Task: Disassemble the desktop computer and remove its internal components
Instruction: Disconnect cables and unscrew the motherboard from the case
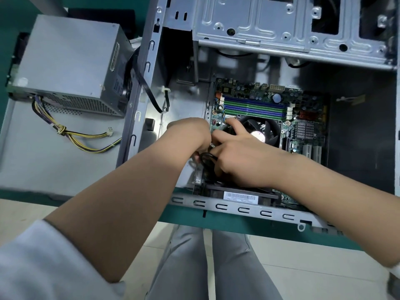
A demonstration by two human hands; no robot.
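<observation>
Inside the open grey metal computer case (255, 210) lying on the green bench (227, 224), the left hand (190, 135) curls downward beside the green motherboard (303, 118); its grip is hidden. The right hand (240, 156) pinches a thin black cable (206, 158), forefinger extended onto the one black round cooler fan (264, 128). One grey boxy power supply (69, 63) sits outside, at the left.

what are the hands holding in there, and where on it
Both hands, left and right, meet over a black cable beside the fan. Fingers curl around its loop, but the exact grip is hidden.
</observation>
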